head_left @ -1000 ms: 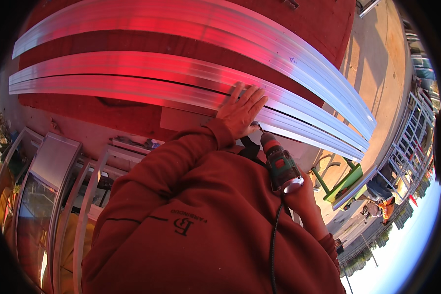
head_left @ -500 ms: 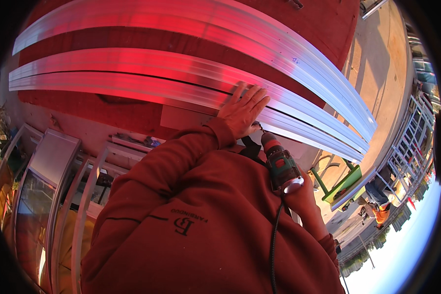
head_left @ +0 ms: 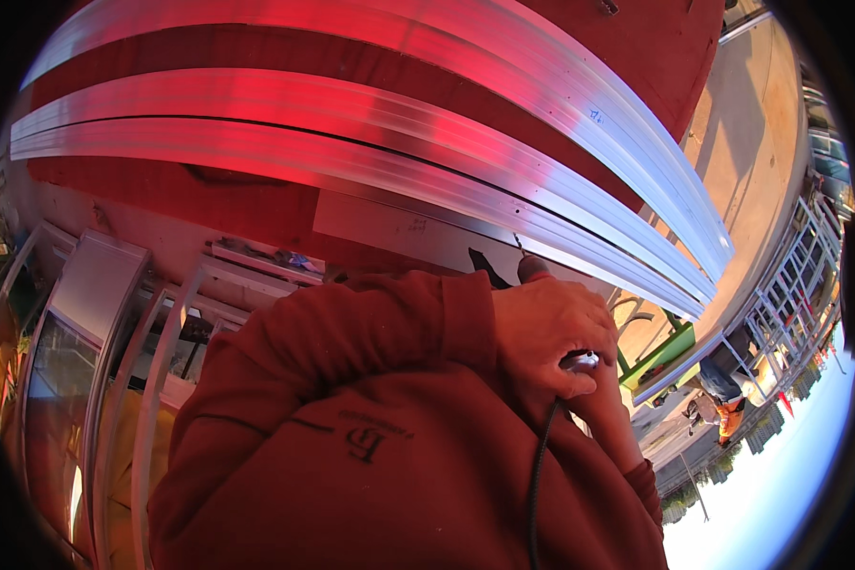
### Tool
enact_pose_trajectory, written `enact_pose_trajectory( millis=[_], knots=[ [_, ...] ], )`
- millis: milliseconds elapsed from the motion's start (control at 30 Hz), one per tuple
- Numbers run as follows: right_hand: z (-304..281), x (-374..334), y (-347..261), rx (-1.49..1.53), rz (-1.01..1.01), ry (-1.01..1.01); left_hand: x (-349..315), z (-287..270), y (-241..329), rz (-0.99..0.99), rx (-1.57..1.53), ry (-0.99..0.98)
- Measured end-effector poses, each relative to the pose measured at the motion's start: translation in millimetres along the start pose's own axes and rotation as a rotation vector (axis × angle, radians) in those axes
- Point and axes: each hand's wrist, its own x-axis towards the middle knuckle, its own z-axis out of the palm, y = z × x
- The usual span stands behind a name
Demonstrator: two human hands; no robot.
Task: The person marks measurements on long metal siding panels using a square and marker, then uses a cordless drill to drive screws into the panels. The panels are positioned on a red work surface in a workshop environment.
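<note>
A corded power drill points away from my chest, its thin bit at the near edge of the closest long metal profile; I cannot tell whether they touch. My left hand is closed over the top of the drill body and hides most of it. Beneath it, my right hand is on the drill's handle, its fingers mostly hidden. The black cord runs down over my red sweatshirt. Beyond the closest profile lie a second one and a wider silver group.
The profiles rest on a red surface with a pale sheet at its near side. Metal frames stand at the left. To the right are a green metal piece, a grey rack and a person in orange.
My left hand has left the metal profile and come back and right onto the drill. The drill now points at the profile's near edge. The view has shifted slightly.
</note>
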Motion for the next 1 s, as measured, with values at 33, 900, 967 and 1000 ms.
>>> enact_pose_trajectory(
  millis=[33, 900, 967, 1000],
  knots=[
    [0.8, -1.7, -3.5, -0.024, 0.066, -0.007, -2.1, 2.5, 0.0, -0.010, -0.012, 0.020],
    [-8.0, 12.6, -44.6, -0.104, 0.151, -0.091, -4.9, 11.6, -18.7, 0.131, -0.214, 0.231],
    [-7.4, 13.0, -46.8, -0.088, 0.190, -0.098, -5.6, 12.2, -19.4, 0.137, -0.214, 0.236],
    [-7.5, 12.5, -47.1, -0.096, 0.215, -0.112, -6.0, 11.7, -19.1, 0.139, -0.214, 0.234]
  ],
)
